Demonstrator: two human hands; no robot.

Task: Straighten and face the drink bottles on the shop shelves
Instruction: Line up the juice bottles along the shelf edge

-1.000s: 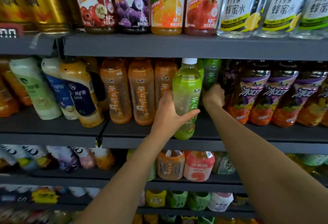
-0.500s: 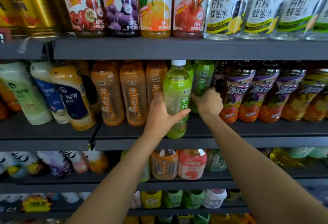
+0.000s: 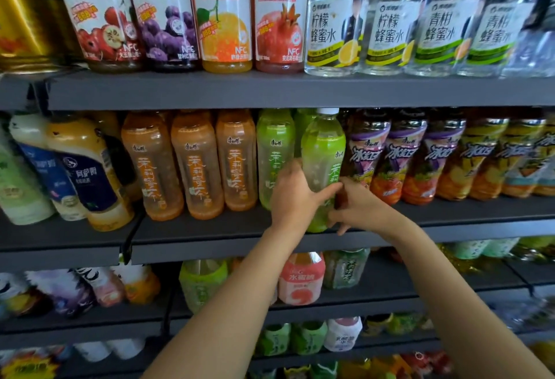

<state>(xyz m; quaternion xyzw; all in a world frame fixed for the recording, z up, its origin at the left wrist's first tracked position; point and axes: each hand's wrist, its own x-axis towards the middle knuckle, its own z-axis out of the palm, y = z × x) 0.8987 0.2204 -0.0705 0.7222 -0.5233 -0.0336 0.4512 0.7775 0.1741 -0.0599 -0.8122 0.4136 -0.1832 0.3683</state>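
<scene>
A green tea bottle with a white cap (image 3: 322, 150) stands upright at the front of the middle shelf (image 3: 210, 228). My left hand (image 3: 295, 195) grips its lower half, thumb across the front. My right hand (image 3: 357, 207) touches the same bottle low on its right side, fingers spread. A second green bottle (image 3: 274, 150) stands just left of it, partly behind my left hand. Three orange tea bottles (image 3: 196, 162) line up further left.
Dark purple-labelled iced tea bottles (image 3: 399, 156) crowd the right of the held bottle. Leaning milk-tea bottles (image 3: 81, 168) fill the left end. Juice and honey-water bottles (image 3: 225, 15) sit on the shelf above; lower shelves hold more drinks (image 3: 300, 279).
My right hand drew back from behind the row and now rests on the held bottle's lower right side. A second green bottle now stands at the front, left of the held one.
</scene>
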